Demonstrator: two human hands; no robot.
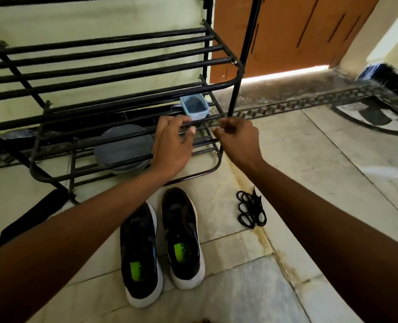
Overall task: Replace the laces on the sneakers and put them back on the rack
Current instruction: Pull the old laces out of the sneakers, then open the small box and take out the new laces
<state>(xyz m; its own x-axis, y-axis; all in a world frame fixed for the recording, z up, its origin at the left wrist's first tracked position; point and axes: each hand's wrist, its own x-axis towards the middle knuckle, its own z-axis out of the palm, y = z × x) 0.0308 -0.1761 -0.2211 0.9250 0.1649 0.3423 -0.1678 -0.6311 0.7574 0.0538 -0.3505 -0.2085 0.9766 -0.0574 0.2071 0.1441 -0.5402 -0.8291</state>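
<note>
Two black mesh sneakers with white soles [184,238] stand side by side on the pale marble floor [240,287], toes toward the rack and neon-green patches showing inside. Their tongues and eyelets are too dark to tell whether they are laced. To their right, apart from them, lies a bundle of coiled black laces [251,209]. A dark flat object [32,220] on the left is partly hidden by the forearm.

Farther off, the left hand [172,145] reaches the black metal tube rack [114,66], with a bar running between its fingers and thumb; I cannot tell whether its grip is clamped. The right hand [237,136] is blurred and its fingers are curled, so its grip cannot be told either. A pale-blue plastic tub [194,108] and grey round discs [123,148] sit on the rack.
</note>
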